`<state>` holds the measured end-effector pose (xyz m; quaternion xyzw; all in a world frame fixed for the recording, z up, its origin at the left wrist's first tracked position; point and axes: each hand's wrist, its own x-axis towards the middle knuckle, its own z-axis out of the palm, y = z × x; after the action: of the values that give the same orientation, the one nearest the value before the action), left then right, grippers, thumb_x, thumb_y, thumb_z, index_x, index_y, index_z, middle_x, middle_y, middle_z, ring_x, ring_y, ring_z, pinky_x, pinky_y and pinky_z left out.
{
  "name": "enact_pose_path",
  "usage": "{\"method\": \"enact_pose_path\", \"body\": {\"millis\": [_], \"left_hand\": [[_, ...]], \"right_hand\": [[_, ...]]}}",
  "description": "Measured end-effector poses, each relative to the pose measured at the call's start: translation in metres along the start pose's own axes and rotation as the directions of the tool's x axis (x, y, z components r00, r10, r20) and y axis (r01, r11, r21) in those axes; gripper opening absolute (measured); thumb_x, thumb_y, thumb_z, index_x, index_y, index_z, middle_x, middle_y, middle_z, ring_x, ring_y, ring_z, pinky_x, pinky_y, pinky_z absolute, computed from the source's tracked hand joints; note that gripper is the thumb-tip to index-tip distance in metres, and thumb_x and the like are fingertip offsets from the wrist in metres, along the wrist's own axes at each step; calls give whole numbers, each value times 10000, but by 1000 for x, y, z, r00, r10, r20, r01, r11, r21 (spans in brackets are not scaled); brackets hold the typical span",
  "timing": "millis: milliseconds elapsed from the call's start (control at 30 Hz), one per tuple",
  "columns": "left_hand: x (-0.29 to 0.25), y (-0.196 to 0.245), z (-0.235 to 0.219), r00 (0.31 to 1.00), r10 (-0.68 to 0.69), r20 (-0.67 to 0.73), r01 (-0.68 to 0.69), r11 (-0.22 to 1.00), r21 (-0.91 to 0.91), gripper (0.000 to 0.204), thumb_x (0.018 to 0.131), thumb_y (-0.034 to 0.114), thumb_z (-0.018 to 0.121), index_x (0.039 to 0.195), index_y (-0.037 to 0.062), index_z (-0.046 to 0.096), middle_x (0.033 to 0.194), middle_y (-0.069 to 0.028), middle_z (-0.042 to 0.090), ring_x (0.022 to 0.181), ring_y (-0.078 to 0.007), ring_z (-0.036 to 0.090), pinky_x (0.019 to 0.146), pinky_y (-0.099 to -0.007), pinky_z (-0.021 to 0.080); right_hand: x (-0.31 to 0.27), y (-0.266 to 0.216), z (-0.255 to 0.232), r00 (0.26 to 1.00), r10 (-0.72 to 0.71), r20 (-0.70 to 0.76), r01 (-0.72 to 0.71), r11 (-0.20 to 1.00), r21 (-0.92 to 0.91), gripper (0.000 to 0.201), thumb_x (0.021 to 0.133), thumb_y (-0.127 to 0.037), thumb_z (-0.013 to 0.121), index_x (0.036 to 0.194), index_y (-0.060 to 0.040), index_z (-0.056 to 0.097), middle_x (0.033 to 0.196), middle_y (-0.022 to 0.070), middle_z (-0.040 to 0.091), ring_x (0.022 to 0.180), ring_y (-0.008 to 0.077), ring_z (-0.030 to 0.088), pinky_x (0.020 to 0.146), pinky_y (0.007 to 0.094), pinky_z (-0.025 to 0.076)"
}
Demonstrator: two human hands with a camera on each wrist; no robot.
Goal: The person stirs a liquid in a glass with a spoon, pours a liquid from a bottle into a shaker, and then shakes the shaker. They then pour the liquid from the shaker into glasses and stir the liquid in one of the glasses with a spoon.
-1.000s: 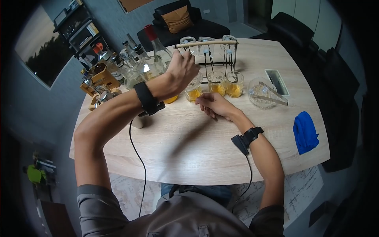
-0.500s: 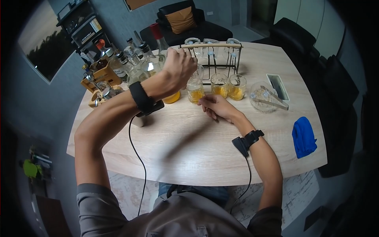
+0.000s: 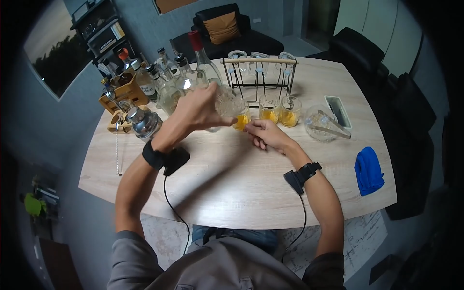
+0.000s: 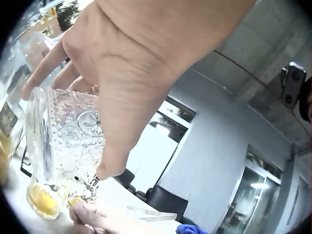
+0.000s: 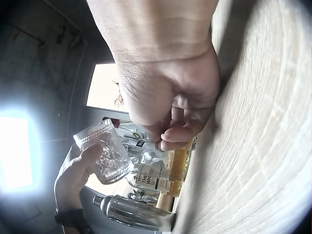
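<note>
My left hand [image 3: 195,108] grips a clear mixing glass [image 3: 226,100] with a raised pattern, tilted beside the nearest tumbler. In the left wrist view the thumb and fingers wrap this patterned glass; no amber liquid shows in it. The tumbler [image 3: 241,121] stands on the wooden table [image 3: 217,193] with amber liquid in it. My right hand [image 3: 268,134] rests low by its base, fingers curled and fingertips right at the glass. In the right wrist view the palm hides that contact, so I cannot tell whether it pinches the tumbler. Two more tumblers [image 3: 269,113] of amber liquid stand to the right.
A wire rack [image 3: 261,85] with hanging glasses stands behind. Several bottles [image 3: 166,92] crowd the back left, near a metal shaker [image 3: 144,122]. At right are a glass bowl [image 3: 321,130] with tongs [image 3: 333,126] and a blue cloth [image 3: 369,171]. Cables trail from both wrists.
My left hand has come down and left from above the tumbler, turning the mixing glass from steeply tipped to a sideways tilt. The right hand has stayed by the tumbler's base.
</note>
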<state>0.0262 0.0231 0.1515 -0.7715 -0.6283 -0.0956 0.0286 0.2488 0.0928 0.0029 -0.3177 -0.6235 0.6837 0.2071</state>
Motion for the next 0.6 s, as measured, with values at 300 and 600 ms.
{"method": "enact_pose_path", "body": {"millis": [300,600], "left_hand": [[-60,-21,66,998,-48,31,55,671,-739,972,649,485,906,1336,-72,505,1289,-254,610,1199,-306,624,1046,-388,494],[-83,-24,90,994,-7,105,92,543,-835,951,657,413,918,1359,-66,490,1257,-206,643,1196,-269,626,1059,-368,481]], "right_hand": [[-4,-5,3,1000,12,-6,-12,999,38,235,1064,-252,549,1066,-29,624,765,-2,597,532,36,533,431,174,418],[-2,-4,4,999,29,-40,-28,999,31,256,1060,-271,558,1071,-25,630,771,-5,593,535,38,531,438,174,412]]}}
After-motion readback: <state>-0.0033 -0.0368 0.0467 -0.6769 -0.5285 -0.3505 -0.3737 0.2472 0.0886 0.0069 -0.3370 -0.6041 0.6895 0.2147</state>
